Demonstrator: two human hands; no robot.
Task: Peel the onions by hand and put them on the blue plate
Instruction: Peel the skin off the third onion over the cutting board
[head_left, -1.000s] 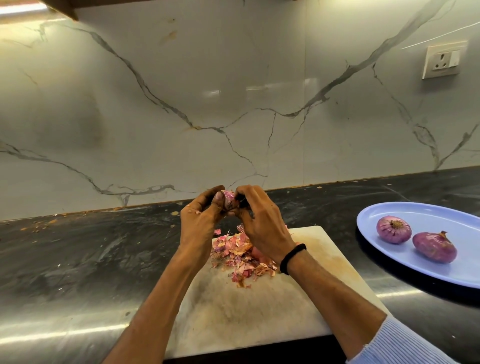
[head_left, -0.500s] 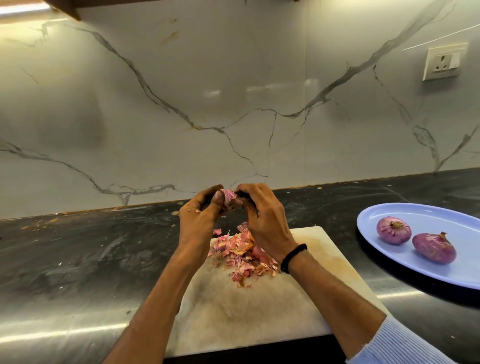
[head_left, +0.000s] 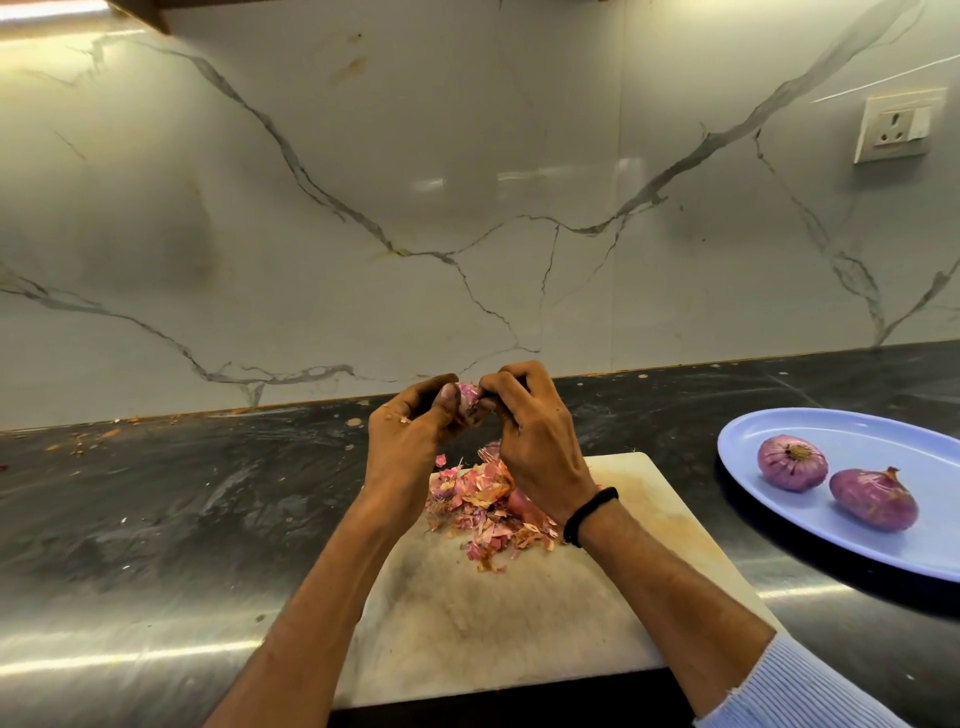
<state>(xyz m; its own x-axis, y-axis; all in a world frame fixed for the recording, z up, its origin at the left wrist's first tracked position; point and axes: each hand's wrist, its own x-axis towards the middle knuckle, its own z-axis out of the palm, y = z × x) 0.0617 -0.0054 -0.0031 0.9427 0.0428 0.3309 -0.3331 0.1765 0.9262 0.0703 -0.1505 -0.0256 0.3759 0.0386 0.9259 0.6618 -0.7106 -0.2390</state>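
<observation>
onion (head_left: 467, 397) pinched between left hand (head_left: 410, 441) and right hand (head_left: 535, 441) fingers; two on blue plate (head_left: 852, 431)

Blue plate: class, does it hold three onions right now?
No, the blue plate holds only two onions, while the left hand and right hand grip a third onion above the cutting board.
</observation>
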